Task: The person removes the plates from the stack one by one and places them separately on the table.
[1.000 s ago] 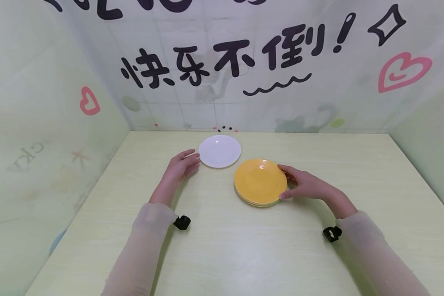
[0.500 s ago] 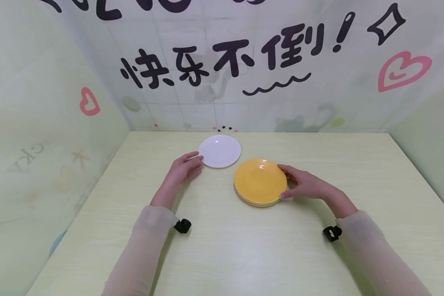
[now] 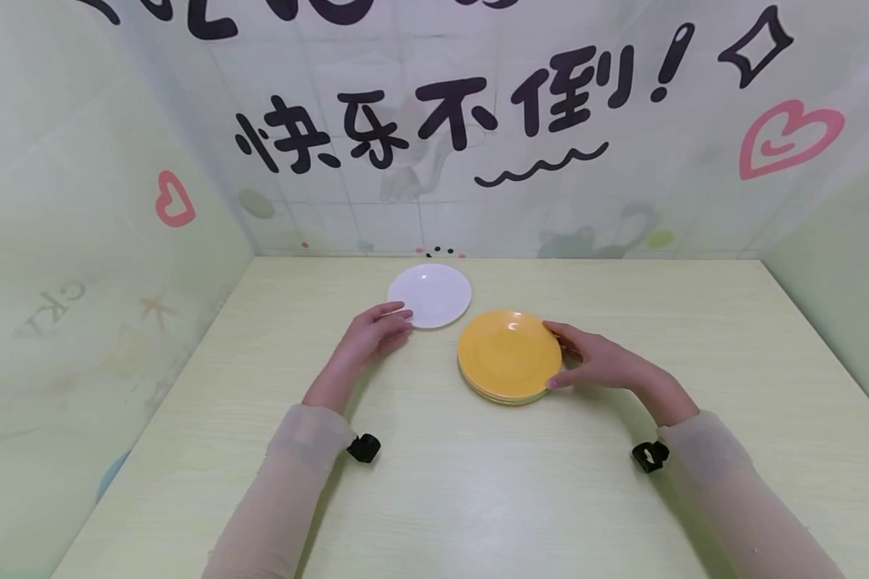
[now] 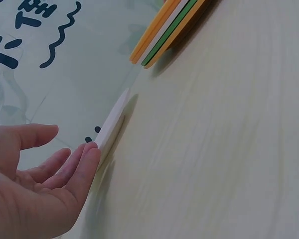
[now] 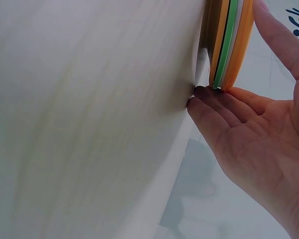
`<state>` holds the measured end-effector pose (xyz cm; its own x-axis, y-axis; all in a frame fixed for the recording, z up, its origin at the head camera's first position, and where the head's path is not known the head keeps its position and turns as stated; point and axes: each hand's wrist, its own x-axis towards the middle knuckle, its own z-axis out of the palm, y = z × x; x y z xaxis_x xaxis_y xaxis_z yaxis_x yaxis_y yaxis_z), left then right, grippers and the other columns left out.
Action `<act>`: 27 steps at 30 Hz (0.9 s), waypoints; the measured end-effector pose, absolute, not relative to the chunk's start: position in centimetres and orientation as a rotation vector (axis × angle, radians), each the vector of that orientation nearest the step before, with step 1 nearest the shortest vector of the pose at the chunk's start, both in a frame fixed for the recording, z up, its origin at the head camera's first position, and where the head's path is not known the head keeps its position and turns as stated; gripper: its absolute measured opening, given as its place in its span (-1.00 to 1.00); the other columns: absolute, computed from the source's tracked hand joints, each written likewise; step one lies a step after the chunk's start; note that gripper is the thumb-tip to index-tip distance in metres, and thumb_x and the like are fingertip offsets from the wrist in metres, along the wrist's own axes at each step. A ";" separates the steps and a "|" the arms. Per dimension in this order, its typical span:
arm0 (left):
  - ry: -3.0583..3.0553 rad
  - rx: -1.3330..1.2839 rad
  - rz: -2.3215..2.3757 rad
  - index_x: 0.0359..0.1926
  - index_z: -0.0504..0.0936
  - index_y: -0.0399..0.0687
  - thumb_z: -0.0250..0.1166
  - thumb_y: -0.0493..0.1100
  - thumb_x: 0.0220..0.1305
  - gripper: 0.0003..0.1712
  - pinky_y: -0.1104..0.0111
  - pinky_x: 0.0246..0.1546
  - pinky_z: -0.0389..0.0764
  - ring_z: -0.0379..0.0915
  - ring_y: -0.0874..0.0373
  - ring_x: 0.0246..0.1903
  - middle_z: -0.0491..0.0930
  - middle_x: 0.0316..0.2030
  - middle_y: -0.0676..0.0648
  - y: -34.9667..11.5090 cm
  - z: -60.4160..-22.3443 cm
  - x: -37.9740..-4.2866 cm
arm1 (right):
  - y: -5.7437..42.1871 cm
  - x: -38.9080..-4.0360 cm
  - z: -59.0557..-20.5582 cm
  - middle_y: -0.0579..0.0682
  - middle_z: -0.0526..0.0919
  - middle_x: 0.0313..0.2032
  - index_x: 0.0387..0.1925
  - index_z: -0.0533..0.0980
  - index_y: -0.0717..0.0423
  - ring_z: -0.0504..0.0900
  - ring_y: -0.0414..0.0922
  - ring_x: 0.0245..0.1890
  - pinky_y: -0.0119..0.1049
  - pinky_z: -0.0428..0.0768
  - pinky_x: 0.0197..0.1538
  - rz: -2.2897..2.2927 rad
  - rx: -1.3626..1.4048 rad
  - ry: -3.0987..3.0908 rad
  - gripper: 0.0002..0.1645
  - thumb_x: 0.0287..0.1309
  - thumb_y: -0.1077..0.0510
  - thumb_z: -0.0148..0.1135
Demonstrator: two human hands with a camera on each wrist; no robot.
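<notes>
A white plate (image 3: pixel 434 294) lies flat on the table towards the back. My left hand (image 3: pixel 371 336) is at its near left rim, fingers fairly straight and thumb apart; in the left wrist view the fingertips (image 4: pixel 92 149) meet or nearly meet the plate's edge. To the right and nearer stands a stack of plates (image 3: pixel 510 355), yellow-orange on top. Seen from the side, its edges (image 5: pixel 226 50) show orange, white and green layers. My right hand (image 3: pixel 601 359) holds the stack at its right edge, thumb at the front rim and fingers behind and low against it.
The pale wooden table (image 3: pixel 478 498) ends at a back wall (image 3: pixel 434 217) hung with a printed cloth, close behind the white plate. Side walls (image 3: pixel 116 322) bound it left and right. A narrow gap parts the white plate from the stack.
My left hand has slid a little to the right and slightly nearer along the white plate's near left rim. The right hand, the stack and the white plate have stayed in place.
</notes>
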<state>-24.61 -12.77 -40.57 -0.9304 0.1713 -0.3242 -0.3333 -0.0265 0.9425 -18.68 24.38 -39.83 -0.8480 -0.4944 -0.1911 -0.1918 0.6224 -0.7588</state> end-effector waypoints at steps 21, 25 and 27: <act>1.905 -0.063 1.935 0.42 0.31 -0.23 0.14 -0.30 0.44 -0.43 0.32 0.23 0.60 0.50 -0.05 0.25 0.41 0.36 -0.26 -10.3 -41.1 -23.4 | 24.4 -18.8 -39.9 0.34 0.10 0.50 0.52 -0.06 0.35 0.16 0.30 0.48 0.21 0.22 0.50 -1.077 -0.548 2.470 0.22 0.10 -0.03 0.48; 1.906 -0.053 1.920 0.40 0.34 -0.22 0.16 -0.29 0.43 -0.44 0.34 0.21 0.62 0.57 0.03 0.18 0.44 0.35 -0.25 -9.9 -41.0 -23.3 | 24.4 -18.8 -39.9 0.34 0.10 0.51 0.52 -0.06 0.34 0.16 0.29 0.48 0.21 0.22 0.50 -1.078 -0.544 2.469 0.22 0.10 -0.02 0.48; 1.910 -0.039 1.915 0.40 0.34 -0.23 0.17 -0.31 0.42 -0.44 0.35 0.19 0.63 0.60 0.10 0.11 0.44 0.35 -0.26 -9.7 -41.0 -23.3 | 24.4 -18.8 -39.9 0.34 0.10 0.51 0.52 -0.06 0.34 0.16 0.29 0.48 0.21 0.22 0.50 -1.079 -0.543 2.467 0.22 0.10 -0.02 0.48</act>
